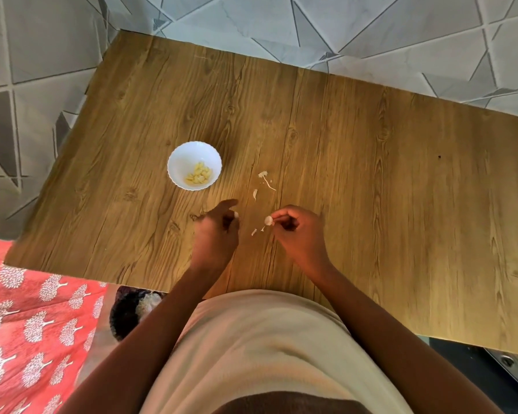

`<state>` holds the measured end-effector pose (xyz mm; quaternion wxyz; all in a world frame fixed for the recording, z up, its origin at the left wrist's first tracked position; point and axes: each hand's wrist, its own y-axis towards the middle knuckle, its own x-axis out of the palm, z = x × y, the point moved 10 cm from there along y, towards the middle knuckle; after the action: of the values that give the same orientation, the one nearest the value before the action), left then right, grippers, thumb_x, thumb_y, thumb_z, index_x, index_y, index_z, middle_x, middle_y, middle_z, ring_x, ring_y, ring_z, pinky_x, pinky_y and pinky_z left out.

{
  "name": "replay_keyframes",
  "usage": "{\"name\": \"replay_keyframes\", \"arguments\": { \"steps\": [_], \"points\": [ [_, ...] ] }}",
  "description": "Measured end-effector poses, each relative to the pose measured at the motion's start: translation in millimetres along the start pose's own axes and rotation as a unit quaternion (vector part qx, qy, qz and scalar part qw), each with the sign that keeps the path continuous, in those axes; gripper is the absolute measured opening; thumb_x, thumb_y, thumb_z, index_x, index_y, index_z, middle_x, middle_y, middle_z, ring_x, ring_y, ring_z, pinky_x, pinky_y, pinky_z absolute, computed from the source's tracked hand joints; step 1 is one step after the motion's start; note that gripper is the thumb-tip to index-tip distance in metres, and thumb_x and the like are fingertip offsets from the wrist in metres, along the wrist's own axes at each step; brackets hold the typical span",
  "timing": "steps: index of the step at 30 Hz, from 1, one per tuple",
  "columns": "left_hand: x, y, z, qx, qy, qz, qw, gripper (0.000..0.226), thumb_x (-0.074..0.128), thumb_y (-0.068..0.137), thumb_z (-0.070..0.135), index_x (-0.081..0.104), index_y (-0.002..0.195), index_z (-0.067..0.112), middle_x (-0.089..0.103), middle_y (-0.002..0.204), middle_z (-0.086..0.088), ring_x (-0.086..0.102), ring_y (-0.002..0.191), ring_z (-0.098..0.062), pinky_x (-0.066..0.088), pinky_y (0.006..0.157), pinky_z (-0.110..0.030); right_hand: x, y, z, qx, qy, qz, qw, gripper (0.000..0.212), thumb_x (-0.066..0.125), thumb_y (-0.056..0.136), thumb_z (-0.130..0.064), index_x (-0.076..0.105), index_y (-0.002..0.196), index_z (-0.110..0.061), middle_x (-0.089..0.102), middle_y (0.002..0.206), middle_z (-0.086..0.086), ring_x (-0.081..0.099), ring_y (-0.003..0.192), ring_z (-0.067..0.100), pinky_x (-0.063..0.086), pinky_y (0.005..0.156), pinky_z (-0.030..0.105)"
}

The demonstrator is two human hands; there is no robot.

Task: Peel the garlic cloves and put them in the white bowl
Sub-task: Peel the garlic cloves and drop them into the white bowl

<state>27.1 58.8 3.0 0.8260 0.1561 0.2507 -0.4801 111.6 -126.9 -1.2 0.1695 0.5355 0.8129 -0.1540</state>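
1. The left hand has its fingers curled round a small pale piece, probably a garlic clove, which peeps out at the fingertips; too little shows to tell its long axis or which way it points.
2. The right hand pinches a white scrap, seemingly peeled skin, just above the wooden surface.
3. The white bowl stands up and to the left of the hands, near them, with a small heap of yellowish peeled cloves inside.
4. Loose bits of skin lie on the surface between the bowl and the hands.
5. Risk: the clove is small and slick, so a loose grip could let it slip onto the surface or off the near edge.
6. Risk: skin still clinging could ride into the bowl with the clove.
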Motion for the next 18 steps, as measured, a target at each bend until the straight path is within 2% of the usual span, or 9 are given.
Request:
{"name": "replay_keyframes", "arguments": {
  "steps": [1, 3, 5, 7, 9, 12, 15, 18],
  "points": [
    [-0.1, 0.2, -2.2, 0.043, 0.074, 0.004, 0.996, 0.035, 0.069, 0.092, -0.001, 0.07, 0.125, 0.009, 0.076, 0.094, -0.006, 0.074, 0.077, -0.019, 0.063, 0.069, -0.033, -1.3, 0.3, -2.2, -0.042, -0.056, 0.008, 0.997, 0.018, 0.077, 0.084, 0.002, 0.078, 0.098, -0.01, 0.075, 0.09, -0.002, 0.07, 0.081, 0.007, 0.059, 0.076, 0.023],
    [1.0, -2.3, -11.1, 0.097, 0.199, 0.01, 0.975, 0.033, 0.07, 0.087, -0.008, 0.071, 0.118, 0.004, 0.072, 0.103, -0.016, 0.071, 0.087, -0.036, 0.063, 0.06, -0.046, 0.9, 2.8, -3.1, -0.105, -0.138, 0.012, 0.985, 0.019, 0.076, 0.084, 0.002, 0.078, 0.099, -0.008, 0.074, 0.092, 0.003, 0.069, 0.078, 0.009, 0.059, 0.074, 0.026],
    [0.8, -7.8, -23.6, 0.113, 0.261, 0.016, 0.959, 0.035, 0.072, 0.079, -0.015, 0.073, 0.11, 0.001, 0.069, 0.106, -0.019, 0.066, 0.096, -0.042, 0.061, 0.055, -0.05, 9.8, 6.6, -0.9, -0.137, -0.199, -0.004, 0.97, 0.018, 0.073, 0.085, 0.0, 0.077, 0.102, -0.005, 0.069, 0.095, 0.007, 0.066, 0.076, 0.016, 0.059, 0.069, 0.032],
    [-1.5, -12.5, -34.4, 0.106, 0.254, 0.014, 0.961, 0.043, 0.068, 0.075, -0.022, 0.074, 0.112, 0.0, 0.066, 0.112, -0.02, 0.063, 0.102, -0.043, 0.061, 0.058, -0.05, 25.2, 6.4, 1.1, -0.162, -0.253, -0.041, 0.953, 0.018, 0.071, 0.086, -0.003, 0.076, 0.104, -0.004, 0.065, 0.097, 0.009, 0.065, 0.079, 0.021, 0.059, 0.067, 0.037],
    [-4.2, -14.8, -40.9, 0.111, 0.221, 0.018, 0.969, 0.051, 0.065, 0.071, -0.025, 0.075, 0.115, 0.0, 0.064, 0.117, -0.021, 0.061, 0.104, -0.044, 0.061, 0.071, -0.048, 40.4, 1.0, 2.6, -0.183, -0.286, -0.08, 0.937, 0.019, 0.072, 0.087, -0.008, 0.075, 0.105, -0.006, 0.062, 0.102, 0.007, 0.063, 0.088, 0.021, 0.059, 0.069, 0.039],
    [-6.4, -17.4, -42.5, 0.107, 0.185, 0.018, 0.977, 0.057, 0.061, 0.072, -0.026, 0.073, 0.121, 0.0, 0.063, 0.122, -0.022, 0.06, 0.107, -0.045, 0.058, 0.086, -0.05, 50.7, -7.9, 3.0, -0.191, -0.273, -0.115, 0.936, 0.023, 0.071, 0.09, -0.009, 0.075, 0.113, -0.007, 0.06, 0.107, 0.005, 0.061, 0.096, 0.019, 0.059, 0.077, 0.037],
    [-10.9, -21.3, -45.6, 0.09, 0.141, 0.014, 0.986, 0.058, 0.057, 0.079, -0.022, 0.067, 0.131, 0.001, 0.061, 0.131, -0.02, 0.06, 0.116, -0.042, 0.055, 0.095, -0.05, 38.2, -7.8, 2.0, -0.167, -0.234, -0.069, 0.955, 0.032, 0.067, 0.091, -0.003, 0.071, 0.122, -0.002, 0.063, 0.115, 0.011, 0.061, 0.106, 0.023, 0.057, 0.09, 0.035],
    [-25.7, -32.2, -46.1, 0.066, 0.103, 0.064, 0.99, 0.045, 0.06, 0.088, -0.016, 0.066, 0.13, -0.002, 0.061, 0.131, -0.019, 0.064, 0.114, -0.037, 0.056, 0.095, -0.043, 27.4, -9.3, 5.9, -0.143, -0.259, -0.029, 0.955, 0.04, 0.057, 0.094, -0.006, 0.063, 0.133, 0.001, 0.061, 0.13, 0.017, 0.056, 0.125, 0.03, 0.048, 0.106, 0.037]
  ]
}}
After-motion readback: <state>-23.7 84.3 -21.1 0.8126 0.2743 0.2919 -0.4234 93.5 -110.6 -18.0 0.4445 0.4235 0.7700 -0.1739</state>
